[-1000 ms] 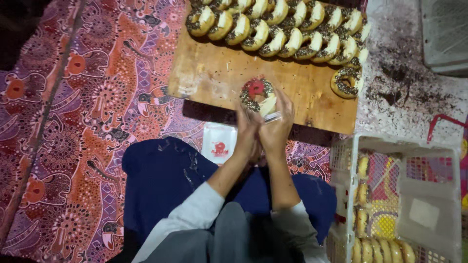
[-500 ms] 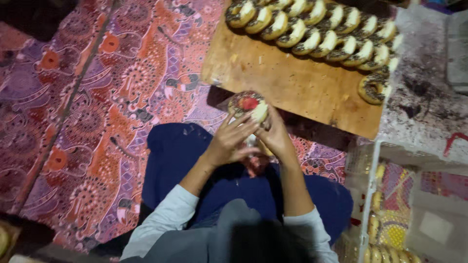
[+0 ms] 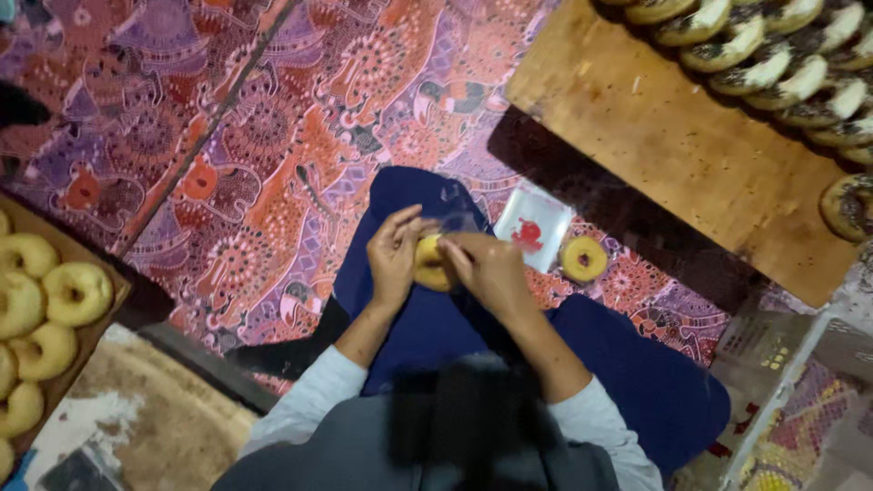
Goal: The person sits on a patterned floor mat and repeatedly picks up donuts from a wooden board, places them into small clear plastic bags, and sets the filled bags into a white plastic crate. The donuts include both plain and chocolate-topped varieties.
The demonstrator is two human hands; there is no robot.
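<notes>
a: two hands meet at the centre of the frame, over the lap. left hand [image 3: 393, 255] cups the plain doughnut [image 3: 429, 264] from the left side, fingers curled round it, thumb up top.

b: right hand?

a: right hand [image 3: 486, 268] lies over the doughnut's right edge, fingers pinched onto it. a clear film [image 3: 459, 221] shows just above the fingers; cannot tell whether it wraps the doughnut or only sits behind it.

b: surroundings, right of the hands?

a: one small clear bag with a red mark [image 3: 534, 225] lies on the patterned cloth [image 3: 245, 136], just beside the right hand. a second plain doughnut [image 3: 584, 259] lies touching the bag's lower right corner, apart from the hands.

b: upper right of frame?

a: wooden board [image 3: 673, 145], tilted across the corner. rows of dark-topped, cream-filled doughnuts [image 3: 773, 55] line its far edge, packed edge to edge. one more dark-topped doughnut [image 3: 847, 205] sits alone at the right edge of the frame.

b: left side?

a: tray of plain doughnuts [image 3: 41, 309] at the left edge, partly cut off by the frame, well apart from the hands.

b: person?

a: seated on the cloth, dark blue trousers [image 3: 627, 364], pale grey sleeves [image 3: 314, 395]. lower centre of frame is blurred.
</notes>
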